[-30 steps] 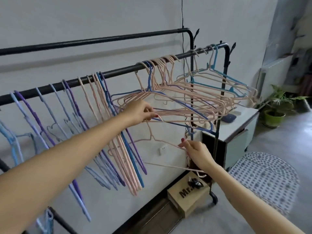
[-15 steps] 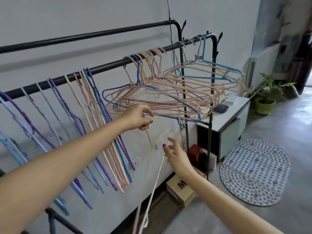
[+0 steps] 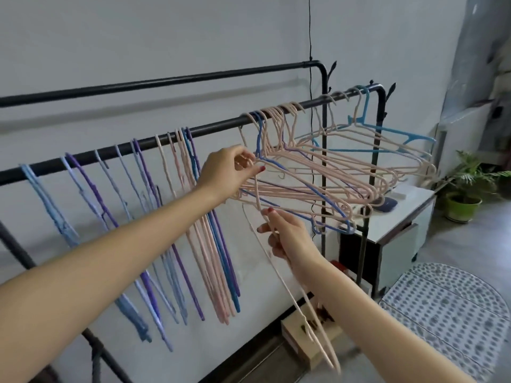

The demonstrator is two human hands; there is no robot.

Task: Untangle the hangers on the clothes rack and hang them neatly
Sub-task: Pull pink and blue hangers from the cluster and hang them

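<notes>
While our right hand (image 3: 287,239) holds a loose pink hanger (image 3: 287,294) near its top, the rest of that hanger hangs down toward the floor, off the rail. Our fingers are curled round its thin wire. The hanger's hook end reaches up to our left hand (image 3: 226,172), which pinches pink wire at the near edge of the tangle (image 3: 331,178). We cannot tell if the left hand pinches the loose hanger's hook or a hanger in the tangle.

The tangle is a bunch of pink, dark blue and light blue hangers all mixed up. They stick out sideways, almost flat, from the front rail (image 3: 221,128) near its right end. Their hooks are bunched close on the rail.

To the left of our left hand, more hangers hang down straight in a row (image 3: 154,217) on the same rail. Some are pink, some purple, some blue. They sit side by side, a bit spread out.

A back rail (image 3: 166,81) runs higher up, behind the front one, close to the wall (image 3: 166,37).

Past the right end of the rack stands a small white cabinet (image 3: 398,236) with a dark mouse (image 3: 387,203) on top. A green plant (image 3: 467,189) in a pot sits on the floor beside it. A spotted mat (image 3: 448,313) lies on the floor near us, and a box (image 3: 301,338) lies low by the wall.
</notes>
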